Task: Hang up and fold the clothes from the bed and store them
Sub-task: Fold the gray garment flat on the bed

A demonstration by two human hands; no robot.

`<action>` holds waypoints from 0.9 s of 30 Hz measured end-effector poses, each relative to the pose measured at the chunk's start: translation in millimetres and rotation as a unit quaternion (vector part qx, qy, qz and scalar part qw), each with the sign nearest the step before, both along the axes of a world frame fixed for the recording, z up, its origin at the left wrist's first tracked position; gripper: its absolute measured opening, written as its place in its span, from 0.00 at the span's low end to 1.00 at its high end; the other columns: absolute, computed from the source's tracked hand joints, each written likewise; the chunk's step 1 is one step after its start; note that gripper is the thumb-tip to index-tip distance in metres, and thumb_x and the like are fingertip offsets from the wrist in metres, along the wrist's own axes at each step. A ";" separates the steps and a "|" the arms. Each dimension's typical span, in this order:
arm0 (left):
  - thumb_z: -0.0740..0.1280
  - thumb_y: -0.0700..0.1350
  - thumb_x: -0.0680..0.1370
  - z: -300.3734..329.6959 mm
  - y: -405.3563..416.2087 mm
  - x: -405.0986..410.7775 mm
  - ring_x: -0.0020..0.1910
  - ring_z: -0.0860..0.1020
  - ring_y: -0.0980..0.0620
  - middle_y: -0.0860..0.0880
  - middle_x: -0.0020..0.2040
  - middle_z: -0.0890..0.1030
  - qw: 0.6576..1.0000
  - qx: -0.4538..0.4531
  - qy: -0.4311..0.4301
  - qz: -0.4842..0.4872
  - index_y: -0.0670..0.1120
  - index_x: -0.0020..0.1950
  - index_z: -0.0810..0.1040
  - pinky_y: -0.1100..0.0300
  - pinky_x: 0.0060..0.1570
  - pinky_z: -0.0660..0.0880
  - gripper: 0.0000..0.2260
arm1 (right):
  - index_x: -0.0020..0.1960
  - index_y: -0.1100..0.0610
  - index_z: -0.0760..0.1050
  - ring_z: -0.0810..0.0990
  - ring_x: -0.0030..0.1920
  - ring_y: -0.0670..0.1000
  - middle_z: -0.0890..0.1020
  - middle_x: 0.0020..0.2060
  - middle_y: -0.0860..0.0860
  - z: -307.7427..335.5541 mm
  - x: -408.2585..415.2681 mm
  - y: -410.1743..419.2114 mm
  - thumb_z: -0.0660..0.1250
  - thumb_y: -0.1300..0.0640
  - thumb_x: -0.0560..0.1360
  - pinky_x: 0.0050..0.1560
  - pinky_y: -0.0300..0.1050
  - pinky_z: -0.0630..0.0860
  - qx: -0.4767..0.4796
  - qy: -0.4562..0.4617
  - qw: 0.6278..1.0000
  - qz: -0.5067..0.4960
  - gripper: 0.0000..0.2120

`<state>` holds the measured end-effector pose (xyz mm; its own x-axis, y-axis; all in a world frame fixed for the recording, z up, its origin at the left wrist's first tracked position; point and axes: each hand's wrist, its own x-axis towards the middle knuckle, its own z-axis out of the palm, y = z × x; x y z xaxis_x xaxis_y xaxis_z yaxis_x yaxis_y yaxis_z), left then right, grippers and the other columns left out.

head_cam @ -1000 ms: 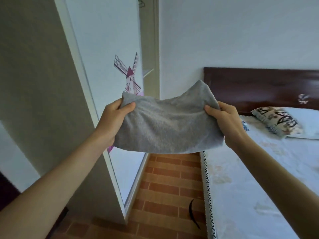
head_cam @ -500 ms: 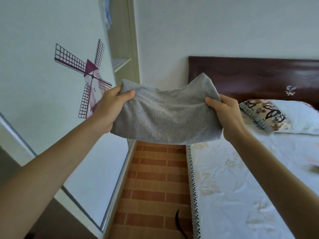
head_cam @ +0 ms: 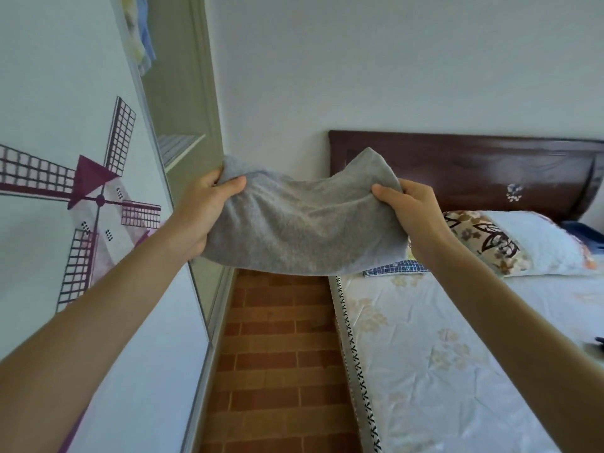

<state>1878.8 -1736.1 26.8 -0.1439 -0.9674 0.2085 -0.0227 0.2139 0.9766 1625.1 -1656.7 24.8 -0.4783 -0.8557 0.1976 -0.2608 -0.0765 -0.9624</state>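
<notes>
Folded grey garment point(head_cam: 304, 237) at frame centre, held flat-ish in the air over the strip of brick floor point(head_cam: 281, 354) between wardrobe and bed. It sags in the middle, two corners poke up at 11 and 1 o'clock of the bundle.

Left hand point(head_cam: 202, 220) grips the garment's 9 o'clock edge, thumb on top, fingers curled under. Right hand point(head_cam: 415, 210) grips the 3 o'clock edge the same way, thumb on top pinching the cloth. Both clenched on the fabric, nothing released.

Change over the last second: grip and fold are the same, but the view has swung. A second ago the wardrobe's plain side panel filled the left; now the sliding door with windmill sticker point(head_cam: 85, 204) is at 9 o'clock and the open wardrobe bay point(head_cam: 183, 103) shows at 11 o'clock, with a shelf point(head_cam: 178, 147) just behind the left hand and hanging clothes point(head_cam: 140, 37) higher up. Garment is now close to that opening.

Judgement: folding of this piece looks done, step in hand is carrying it to storage; the shelf at 11 o'clock is the likely target. Not yet placed.

Outward: bed point(head_cam: 457, 354) with floral sheet at 4 o'clock, patterned pillow point(head_cam: 483, 240) at 3 o'clock, dark headboard point(head_cam: 474, 165) at 2 o'clock. A dark item at the far right edge of the bed, too cropped to name.
</notes>
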 end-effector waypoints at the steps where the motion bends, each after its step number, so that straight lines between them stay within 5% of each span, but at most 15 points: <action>1: 0.66 0.46 0.80 0.1 -15.1 -1.5 0.34 0.81 0.65 0.57 0.42 0.81 1.000 0.004 0.002 -0.004 0.53 0.50 0.79 0.69 0.33 0.75 0.03 | 0.51 0.61 0.80 0.80 0.40 0.46 0.82 0.39 0.49 2.3 -0.3 -13.1 0.68 0.55 0.78 0.44 0.43 0.78 -0.001 -0.003 1.000 -0.002 0.10; 12: 0.65 0.47 0.81 -12.1 -139.5 -6.7 0.39 0.82 0.63 0.54 0.48 0.82 0.999 0.020 -0.021 -0.032 0.50 0.57 0.79 0.68 0.36 0.74 0.07 | 0.43 0.54 0.80 0.81 0.45 0.50 0.83 0.41 0.50 -11.2 -1.0 -137.1 0.68 0.54 0.78 0.49 0.47 0.77 0.051 -0.070 0.996 0.001 0.06; 17: 0.66 0.47 0.80 -15.0 -193.8 -17.4 0.45 0.83 0.56 0.52 0.47 0.83 0.999 0.023 -0.026 -0.007 0.53 0.51 0.80 0.62 0.42 0.75 0.04 | 0.44 0.53 0.80 0.81 0.45 0.50 0.83 0.42 0.49 -14.3 -15.6 -202.3 0.69 0.53 0.77 0.48 0.47 0.77 0.056 -0.077 0.995 0.027 0.05; 23: 0.66 0.45 0.80 -11.0 -281.9 -60.5 0.35 0.82 0.62 0.57 0.37 0.84 1.000 0.009 -0.023 0.011 0.53 0.47 0.80 0.68 0.32 0.75 0.05 | 0.45 0.54 0.80 0.83 0.48 0.53 0.84 0.45 0.52 -14.8 -57.6 -293.9 0.70 0.53 0.77 0.51 0.50 0.79 0.066 -0.086 0.993 0.041 0.05; 27: 0.67 0.44 0.79 -5.0 -346.1 -96.6 0.39 0.83 0.58 0.54 0.41 0.84 1.000 0.017 -0.015 0.014 0.51 0.47 0.81 0.63 0.39 0.76 0.04 | 0.47 0.57 0.82 0.84 0.47 0.53 0.85 0.45 0.53 -4.0 -94.0 -361.7 0.75 0.50 0.72 0.50 0.51 0.81 0.063 -0.066 0.994 0.061 0.10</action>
